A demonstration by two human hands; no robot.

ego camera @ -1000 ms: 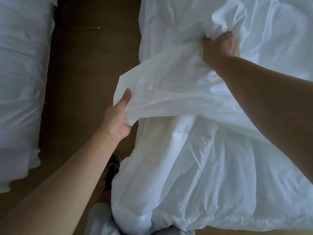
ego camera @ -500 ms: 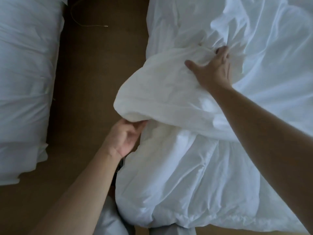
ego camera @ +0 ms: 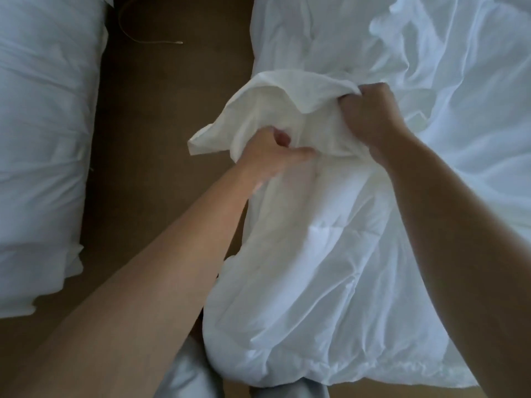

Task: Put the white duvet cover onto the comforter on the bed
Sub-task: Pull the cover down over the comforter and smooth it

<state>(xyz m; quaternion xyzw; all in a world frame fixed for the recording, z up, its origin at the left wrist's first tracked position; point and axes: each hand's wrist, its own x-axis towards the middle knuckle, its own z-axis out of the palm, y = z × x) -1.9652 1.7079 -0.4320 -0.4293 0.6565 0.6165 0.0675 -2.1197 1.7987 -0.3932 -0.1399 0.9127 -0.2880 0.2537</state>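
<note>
Feeding the comforter (ego camera: 330,268) corner into the mouth of the white duvet cover (ego camera: 275,99) is, as I am judging it, the step I am running now. Doing it well is meaning that I am holding the opening wide so the corner is travelling right up into the cover's own corner, not bunching halfway.

I am clenching my right hand (ego camera: 370,116) in a tight fist on the cover's gathered edge, just above the quilted bulk. I am curling my left hand (ego camera: 270,152) round a fold of the same cloth from the floor side. Its fingers (ego camera: 283,137) are tucking into the fabric, and I cannot tell whether they are also catching the comforter underneath.

The cover's loose flap is hanging out to the left of that hand, over the brown floor (ego camera: 172,168), and what looks like the rest of it is lying crumpled across the bed (ego camera: 273,33) beyond my right knuckles. The comforter is lying bare and heaped at the bed's near edge, directly below both hands and touching my left wrist.
</note>
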